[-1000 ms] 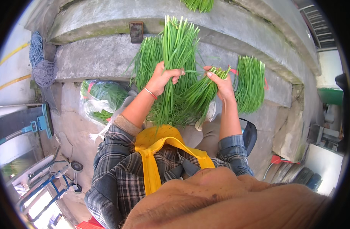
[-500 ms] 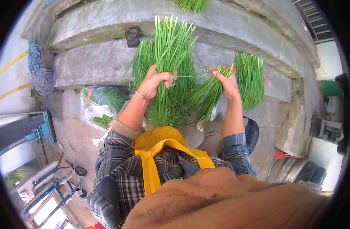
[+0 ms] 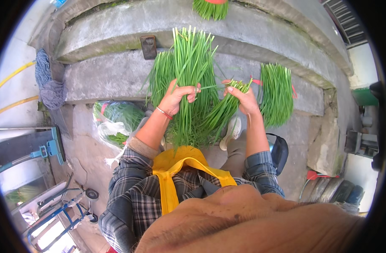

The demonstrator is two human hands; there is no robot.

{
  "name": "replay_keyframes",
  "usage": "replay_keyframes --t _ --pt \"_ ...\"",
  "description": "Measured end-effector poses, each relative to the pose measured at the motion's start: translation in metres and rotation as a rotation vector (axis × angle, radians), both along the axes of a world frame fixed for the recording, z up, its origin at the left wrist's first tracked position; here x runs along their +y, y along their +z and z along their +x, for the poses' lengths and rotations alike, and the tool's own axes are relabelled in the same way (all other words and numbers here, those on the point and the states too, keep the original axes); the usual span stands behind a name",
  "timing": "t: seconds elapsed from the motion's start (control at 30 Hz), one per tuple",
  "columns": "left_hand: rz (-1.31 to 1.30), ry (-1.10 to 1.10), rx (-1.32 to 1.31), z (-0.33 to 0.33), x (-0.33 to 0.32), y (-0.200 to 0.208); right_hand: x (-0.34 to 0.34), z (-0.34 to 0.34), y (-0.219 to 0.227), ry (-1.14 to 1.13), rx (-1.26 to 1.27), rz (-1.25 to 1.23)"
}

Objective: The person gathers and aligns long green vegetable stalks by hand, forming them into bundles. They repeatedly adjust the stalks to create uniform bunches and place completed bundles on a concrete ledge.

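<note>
My left hand (image 3: 175,99) is closed round a thick bunch of garlic chives (image 3: 194,55), pale cut ends upward and green leaves hanging below. In my right hand (image 3: 246,100) is a smaller bunch (image 3: 219,113), its cut ends by the thumb and its leaves slanting down to the left. A few thin blades stretch between the two hands. Behind the left bunch lies a loose heap of chives (image 3: 161,69) on the concrete step. Right of my right hand rests a separate chive bundle (image 3: 276,95) with red ties at its sides.
A dark phone-like slab (image 3: 148,47) leans on the step (image 3: 104,76). Another banded bundle (image 3: 210,10) sits on the higher step. To the left are a clear plastic bag of chives (image 3: 117,116), a grey mop head (image 3: 53,92) and a wheeled blue-framed cart (image 3: 68,215).
My right hand has shifted a little left, nearer the left hand. Both hands still hold their bunches. The whole view has shifted slightly, showing a red band on the far bundle.
</note>
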State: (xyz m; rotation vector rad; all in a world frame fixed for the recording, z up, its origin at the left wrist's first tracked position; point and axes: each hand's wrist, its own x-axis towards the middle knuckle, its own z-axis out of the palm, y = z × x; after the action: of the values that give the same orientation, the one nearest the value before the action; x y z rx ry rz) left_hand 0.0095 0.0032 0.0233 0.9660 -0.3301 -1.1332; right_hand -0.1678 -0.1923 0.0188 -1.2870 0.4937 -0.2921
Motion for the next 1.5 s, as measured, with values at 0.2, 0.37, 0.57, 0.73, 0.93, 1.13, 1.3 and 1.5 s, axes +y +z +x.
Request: replay_keyframes --t 0.2,0.37,0.57,0.73,0.93,1.13,1.3,1.5 --pt "0.058 -0.042 -0.072 -0.008 -0.004 -0.015 0.017 0.009 0.009 -0.045 -0.084 0.07" --pt "0.018 -0.092 -0.185 -0.019 -0.009 0.006 0.019 0.009 0.004 -0.072 -0.122 0.125" --pt "-0.007 -0.124 -0.214 -0.024 -0.01 -0.009 0.019 0.011 0.0 -0.052 -0.13 0.113" --pt "0.005 -0.089 -0.263 -0.012 -0.006 -0.014 0.0 0.004 0.004 -0.124 -0.064 0.087" --pt "-0.008 -0.124 -0.242 -0.009 0.005 0.021 -0.024 -0.013 0.022 -0.441 -0.085 0.121" --pt "0.023 -0.192 -0.174 -0.011 0.003 0.012 -0.017 -0.003 0.011 -0.319 -0.05 0.108" --pt "0.056 -0.259 -0.168 -0.016 -0.002 0.007 0.0 0.008 0.016 -0.337 -0.004 0.058" --pt "0.127 -0.096 -0.209 -0.017 -0.009 -0.005 -0.01 0.0 0.006 -0.358 0.03 -0.144"
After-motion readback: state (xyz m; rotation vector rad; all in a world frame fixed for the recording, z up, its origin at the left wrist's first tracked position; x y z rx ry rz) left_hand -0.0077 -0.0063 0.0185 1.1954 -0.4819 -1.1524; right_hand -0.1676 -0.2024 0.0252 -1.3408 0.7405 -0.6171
